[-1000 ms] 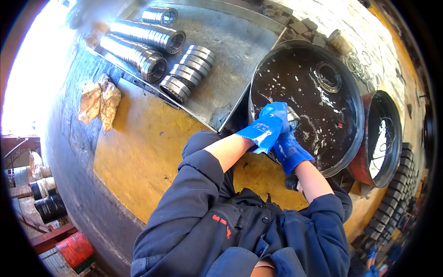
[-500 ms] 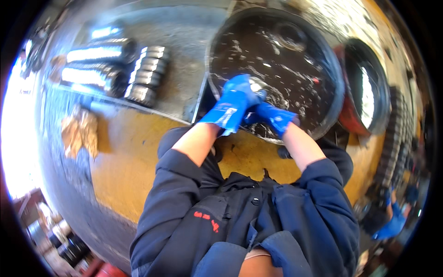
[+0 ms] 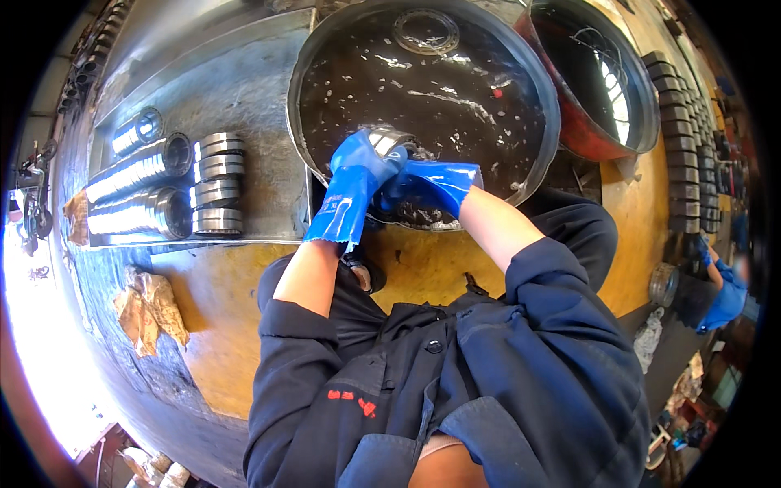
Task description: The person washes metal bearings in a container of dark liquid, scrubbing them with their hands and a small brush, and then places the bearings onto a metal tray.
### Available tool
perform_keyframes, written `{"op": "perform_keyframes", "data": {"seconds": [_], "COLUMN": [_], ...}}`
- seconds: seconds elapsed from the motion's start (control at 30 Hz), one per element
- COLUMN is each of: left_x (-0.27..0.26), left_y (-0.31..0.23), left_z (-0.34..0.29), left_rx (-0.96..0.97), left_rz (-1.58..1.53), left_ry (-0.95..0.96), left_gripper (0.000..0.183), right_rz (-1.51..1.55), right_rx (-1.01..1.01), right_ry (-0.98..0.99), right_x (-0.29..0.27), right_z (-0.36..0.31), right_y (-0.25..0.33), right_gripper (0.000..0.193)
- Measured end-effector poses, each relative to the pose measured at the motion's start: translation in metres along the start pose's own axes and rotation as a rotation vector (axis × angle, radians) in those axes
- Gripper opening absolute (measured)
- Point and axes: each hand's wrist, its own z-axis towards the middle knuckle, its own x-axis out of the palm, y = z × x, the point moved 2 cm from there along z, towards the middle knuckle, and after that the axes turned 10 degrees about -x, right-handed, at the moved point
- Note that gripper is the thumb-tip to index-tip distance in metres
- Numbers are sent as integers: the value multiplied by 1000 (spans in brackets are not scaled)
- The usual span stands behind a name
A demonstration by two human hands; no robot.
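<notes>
Both my hands wear long blue rubber gloves and meet at the near side of a round tub [image 3: 547,106] of dark liquid. My left hand [image 3: 358,159] is closed around a shiny metal bearing ring [image 3: 390,140], which sits tilted just above the liquid. My right hand [image 3: 400,180] is closed against the ring's near side, its fingers partly hidden behind the left glove and the cuff. Farther off in the tub, another ring [image 3: 425,32] shows at the surface of the liquid.
On the left, a metal tray [image 3: 268,106] bears rows of shiny bearing rings [image 3: 218,167]. Crumpled brown gloves [image 3: 150,309] lie before it. At right stand a red drum [image 3: 573,130] of dark liquid and stacked dark rings [image 3: 682,154]. A person in blue [image 3: 724,297] is farther right.
My view has shifted, so the tub appears farther left and higher, and the tray lower. Both hands remain together at the ring, which now shows more plainly above the gloves.
</notes>
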Motion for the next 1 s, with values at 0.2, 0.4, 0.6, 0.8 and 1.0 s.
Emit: {"op": "perform_keyframes", "data": {"seconds": [0.2,0.4,0.6,0.8,1.0], "left_x": [25,15,3,30,13], "left_y": [12,12,2,-6,4], "left_z": [21,8,2,17,11], "left_rx": [-40,-62,-18,16,-21], "left_rz": [100,101,-8,78,51], "left_ry": [-83,-102,-46,-98,-54], "left_gripper": [76,73,67,71,72], "right_rz": [-226,-396,-94,-301,409], "right_rx": [-543,-232,-84,-468,-123], "right_ry": [-389,56,88,-364,-5], "right_x": [14,7,-2,6,10], "right_z": [58,53,11,38,17], "right_y": [-60,-47,-7,-52,-19], "right_gripper": [26,25,25,26,24]}}
